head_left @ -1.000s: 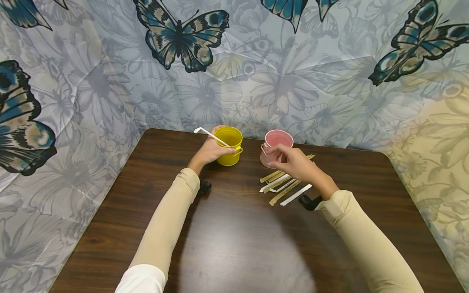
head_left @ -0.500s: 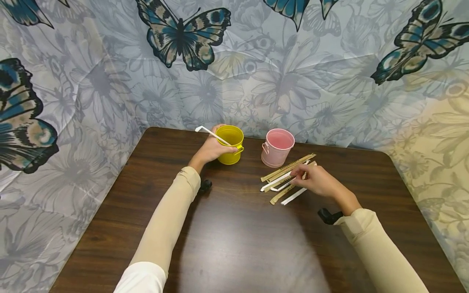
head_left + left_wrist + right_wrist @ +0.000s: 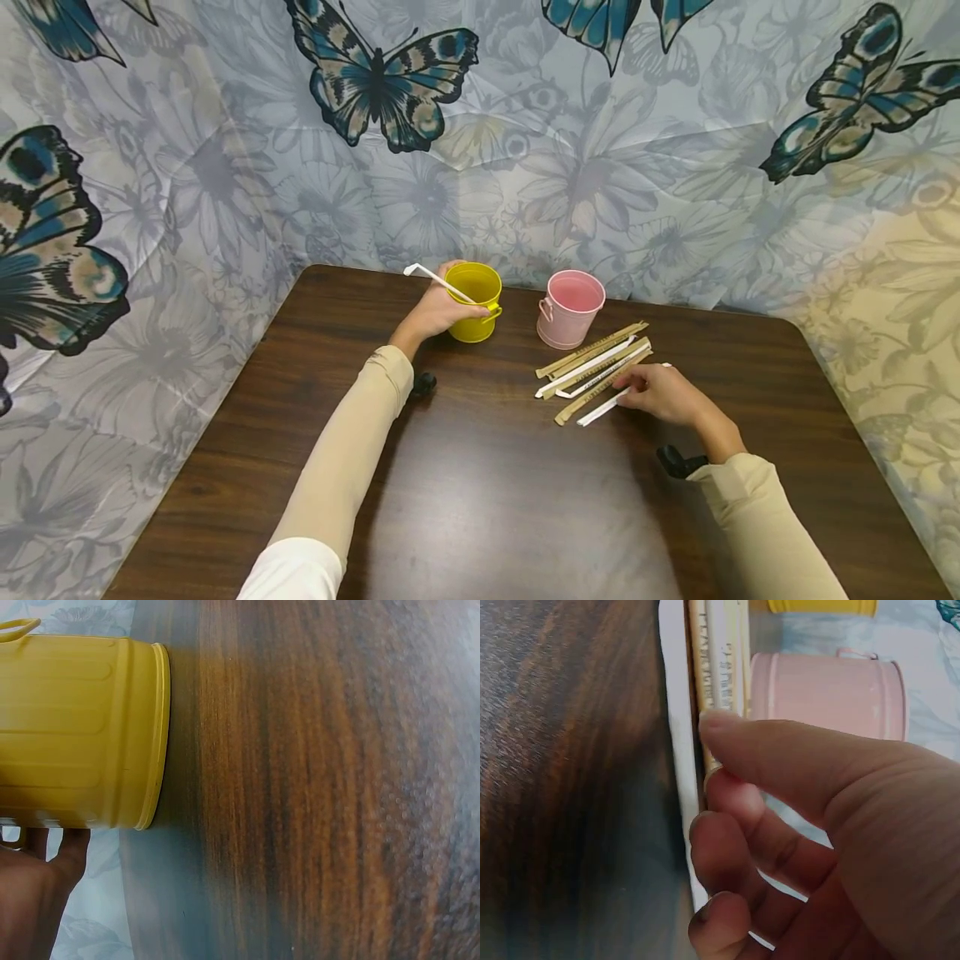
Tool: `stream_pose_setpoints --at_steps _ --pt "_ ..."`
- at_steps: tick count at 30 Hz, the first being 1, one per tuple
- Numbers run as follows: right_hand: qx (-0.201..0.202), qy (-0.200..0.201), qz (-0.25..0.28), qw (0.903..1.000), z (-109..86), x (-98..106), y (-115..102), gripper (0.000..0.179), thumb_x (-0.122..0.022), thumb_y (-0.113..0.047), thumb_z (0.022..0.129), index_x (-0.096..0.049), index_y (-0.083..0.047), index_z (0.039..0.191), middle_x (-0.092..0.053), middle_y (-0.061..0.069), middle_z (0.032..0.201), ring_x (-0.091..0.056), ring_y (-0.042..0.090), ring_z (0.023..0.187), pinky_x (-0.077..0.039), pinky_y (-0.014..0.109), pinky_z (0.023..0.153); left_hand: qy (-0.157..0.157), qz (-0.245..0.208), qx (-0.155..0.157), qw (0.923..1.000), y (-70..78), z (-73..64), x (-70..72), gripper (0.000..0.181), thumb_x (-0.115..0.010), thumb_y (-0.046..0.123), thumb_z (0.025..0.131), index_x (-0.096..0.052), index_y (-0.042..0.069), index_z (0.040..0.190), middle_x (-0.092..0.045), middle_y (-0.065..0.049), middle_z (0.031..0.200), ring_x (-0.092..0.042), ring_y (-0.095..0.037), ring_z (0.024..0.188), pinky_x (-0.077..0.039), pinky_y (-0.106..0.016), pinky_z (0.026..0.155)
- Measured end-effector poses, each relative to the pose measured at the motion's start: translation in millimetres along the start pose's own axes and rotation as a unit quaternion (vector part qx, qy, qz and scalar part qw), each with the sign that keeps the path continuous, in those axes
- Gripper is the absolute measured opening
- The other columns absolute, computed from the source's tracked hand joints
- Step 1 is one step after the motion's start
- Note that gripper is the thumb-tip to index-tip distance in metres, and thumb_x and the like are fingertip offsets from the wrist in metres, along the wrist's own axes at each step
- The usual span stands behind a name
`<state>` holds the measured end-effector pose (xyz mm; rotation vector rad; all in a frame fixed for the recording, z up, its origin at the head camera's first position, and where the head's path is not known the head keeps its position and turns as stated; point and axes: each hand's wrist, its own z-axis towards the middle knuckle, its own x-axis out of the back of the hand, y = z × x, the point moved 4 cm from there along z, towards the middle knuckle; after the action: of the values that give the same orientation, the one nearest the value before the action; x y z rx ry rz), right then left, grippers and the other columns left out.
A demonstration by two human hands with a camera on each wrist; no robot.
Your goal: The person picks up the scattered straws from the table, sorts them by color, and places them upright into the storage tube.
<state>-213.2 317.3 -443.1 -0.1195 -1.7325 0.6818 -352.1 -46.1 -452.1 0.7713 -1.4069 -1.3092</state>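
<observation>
My left hand (image 3: 435, 312) grips a small yellow bucket (image 3: 471, 332), its thumb along the near side and fingers round the back. A white straw (image 3: 433, 277) leans in that bucket, its bent end sticking out past the rim to the left. At the right, my right hand (image 3: 667, 393) is over the nearest white straw (image 3: 598, 412) of a loose bundle. In the right wrist view, its thumb (image 3: 772, 742) and loosely bent fingers stand apart, fingertips right at this white straw (image 3: 676, 697). Brown paper-wrapped straws (image 3: 577, 407) with printed lettering lie alongside.
A pink bucket (image 3: 564, 327) with a side handle stands upright behind the straws, right of the yellow one. All rest on a dark wooden table (image 3: 480, 500). A butterfly-patterned cloth (image 3: 525, 192) hangs behind the table's far edge.
My right hand has moved from in front of the pink bucket over the straws, toward me and right, to the nearest white straw. The left hand keeps holding the yellow bucket.
</observation>
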Motion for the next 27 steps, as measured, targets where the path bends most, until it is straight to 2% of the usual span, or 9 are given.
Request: stream_pose_setpoints --at_steps 5,10,21,27 --pt "-0.006 -0.028 0.020 0.9994 -0.8 -10.1 5.4 0.017 -0.073 -0.010 0.089 -0.072 -0.006 0.105 -0.064 -0.002 0.074 -0.049 0.003 0.062 -0.042 0.022 0.057 0.010 -0.004 -0.016 0.9998 -1.9 -1.0 -2.6 0.101 -0.091 0.010 0.073 -0.028 0.007 0.152 -0.041 -0.016 0.151 -0.050 -0.030 0.133 -0.039 -0.042 0.119" --pt "0.001 -0.025 0.016 0.9996 -0.6 -14.2 2.6 0.016 -0.070 -0.003 0.085 -0.071 -0.005 0.101 -0.061 -0.002 0.073 -0.047 0.002 0.061 -0.040 0.021 0.056 0.009 -0.005 -0.012 0.9999 -2.6 -1.6 -3.2 0.101 -0.091 0.011 0.073 -0.027 0.007 0.152 -0.040 -0.015 0.151 -0.049 -0.030 0.133 -0.039 -0.043 0.119" --pt "0.026 -0.020 0.000 0.9995 4.9 -16.3 -0.1 0.011 -0.072 -0.003 0.083 -0.069 -0.009 0.092 -0.058 -0.003 0.073 -0.047 0.002 0.065 -0.040 0.021 0.059 0.001 -0.007 -0.007 1.0000 -0.2 -0.3 -0.3 0.101 -0.090 0.013 0.074 -0.027 0.010 0.153 -0.038 -0.013 0.153 -0.049 -0.028 0.133 -0.040 -0.042 0.118" --pt "0.056 0.004 -0.012 0.9984 4.4 -16.3 -3.7 0.013 -0.077 -0.001 0.082 -0.071 -0.011 0.087 -0.060 0.005 0.091 -0.054 0.013 0.081 -0.044 0.023 0.068 0.001 -0.008 -0.006 0.9999 -2.0 0.6 -0.7 0.101 -0.091 0.013 0.074 -0.027 0.010 0.152 -0.038 -0.012 0.153 -0.049 -0.027 0.133 -0.040 -0.042 0.118"
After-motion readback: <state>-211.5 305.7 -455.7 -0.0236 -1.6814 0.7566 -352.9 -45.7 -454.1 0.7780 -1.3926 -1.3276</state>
